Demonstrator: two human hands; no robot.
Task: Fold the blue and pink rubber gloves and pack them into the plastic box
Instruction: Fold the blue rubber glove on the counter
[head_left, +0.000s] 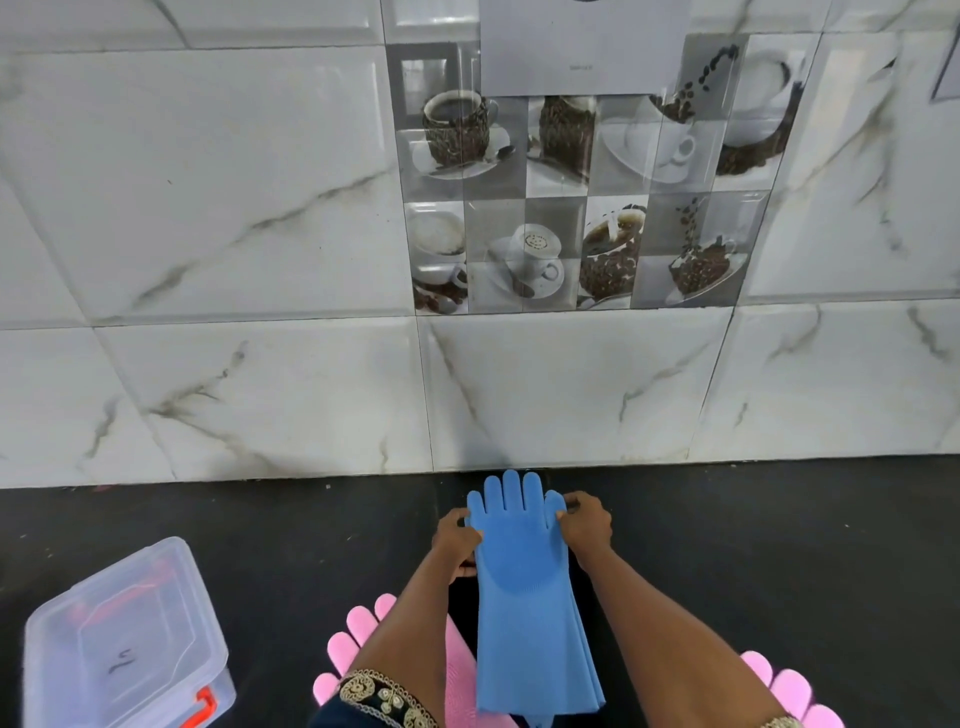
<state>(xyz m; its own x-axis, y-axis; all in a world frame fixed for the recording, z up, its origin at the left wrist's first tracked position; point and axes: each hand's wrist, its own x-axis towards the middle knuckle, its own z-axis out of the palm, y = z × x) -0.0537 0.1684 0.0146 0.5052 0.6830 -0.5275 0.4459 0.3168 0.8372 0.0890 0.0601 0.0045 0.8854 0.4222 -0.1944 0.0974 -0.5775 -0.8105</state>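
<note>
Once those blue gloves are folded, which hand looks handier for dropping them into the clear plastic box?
Probably the left hand: the clear plastic box sits on its side, while the right hand would cross over the blue rubber gloves.

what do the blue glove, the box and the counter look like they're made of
Blue glove: matte rubber or silicone by its look; it lies limp, with a dotted patch on the palm.
Box: clear, slightly frosted plastic with a lid and an orange-red clasp; you can see through it.
Counter: dark, faintly speckled, probably stone, though laminate is possible.
</note>
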